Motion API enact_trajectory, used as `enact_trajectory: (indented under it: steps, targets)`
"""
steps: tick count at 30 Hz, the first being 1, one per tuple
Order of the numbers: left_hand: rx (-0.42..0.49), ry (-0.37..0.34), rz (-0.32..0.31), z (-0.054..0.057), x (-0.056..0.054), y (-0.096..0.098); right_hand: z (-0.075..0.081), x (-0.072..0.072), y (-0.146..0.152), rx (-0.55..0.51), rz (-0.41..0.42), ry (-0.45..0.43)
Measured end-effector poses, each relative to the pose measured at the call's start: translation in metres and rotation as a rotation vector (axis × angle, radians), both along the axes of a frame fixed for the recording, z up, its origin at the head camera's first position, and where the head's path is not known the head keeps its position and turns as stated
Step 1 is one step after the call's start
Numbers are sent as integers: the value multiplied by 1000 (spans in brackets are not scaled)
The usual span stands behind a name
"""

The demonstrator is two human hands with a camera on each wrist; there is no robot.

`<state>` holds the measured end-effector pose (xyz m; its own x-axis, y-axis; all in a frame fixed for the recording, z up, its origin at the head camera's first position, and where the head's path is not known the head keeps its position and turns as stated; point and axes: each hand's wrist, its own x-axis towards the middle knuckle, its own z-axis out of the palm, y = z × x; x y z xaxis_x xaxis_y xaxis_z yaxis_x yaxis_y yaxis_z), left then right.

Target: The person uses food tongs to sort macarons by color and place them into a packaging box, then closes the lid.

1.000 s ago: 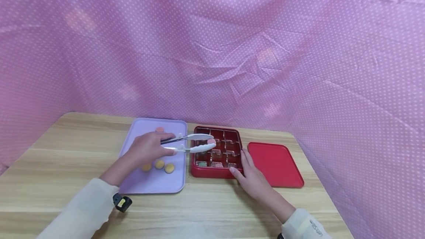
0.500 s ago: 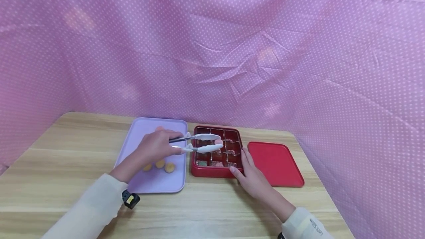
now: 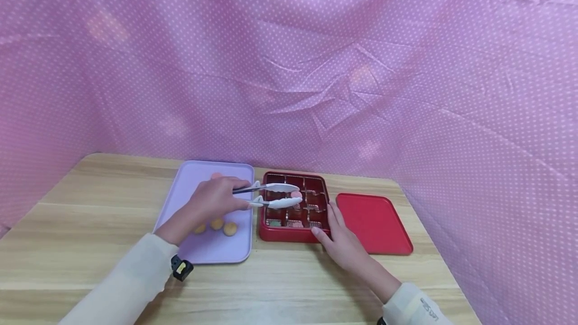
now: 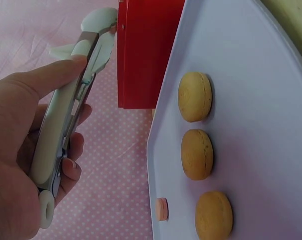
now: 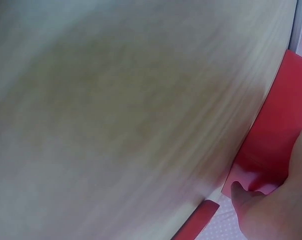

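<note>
In the head view my left hand [image 3: 219, 197] grips a pair of tongs [image 3: 277, 203] with white tips, reaching over the red box [image 3: 289, 235]. A pink macaron [image 3: 295, 194] sits between the tips, above the middle of the divided insert. The left wrist view shows the thumb and curled fingers around the tongs' handles [image 4: 55, 130]. My right hand [image 3: 345, 247] rests against the box's front right corner, fingers along the right side and thumb at the front. Green [image 3: 274, 223] and pink [image 3: 295, 223] macarons lie in front compartments.
A lavender tray [image 3: 217, 255] lies left of the box. On it are several yellow macarons [image 4: 197, 155] and a pink macaron [image 4: 162, 209]. The red lid [image 3: 375, 224] lies flat at the right. A pink dotted cloth [image 3: 289, 64] hangs behind the wooden table [image 3: 289, 285].
My left hand has moved right with the tongs, bringing the pink macaron from the left compartments to above the middle. It has barely moved over the last half second. My right hand stays put.
</note>
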<state>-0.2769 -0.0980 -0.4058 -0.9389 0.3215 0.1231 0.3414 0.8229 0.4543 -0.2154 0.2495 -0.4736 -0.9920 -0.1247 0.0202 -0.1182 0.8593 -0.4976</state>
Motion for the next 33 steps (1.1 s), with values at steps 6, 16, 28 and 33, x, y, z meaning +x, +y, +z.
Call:
enact_trajectory:
  steps: [6, 16, 28, 33]
  targets:
    - [-26, -3, 2, 0, -1, 0, 0, 1, -1, -5, -1, 0]
    - [-16, -20, 8, 2, -1, -1, -1, 0, 0, 5, 1, 8]
    - [11, -17, 30, 5, 5, -21, 0, 1, -1, 1, -4, -1]
    - [35, -20, 46, 6, 12, -37, 1, 1, -1, -5, -4, -2]
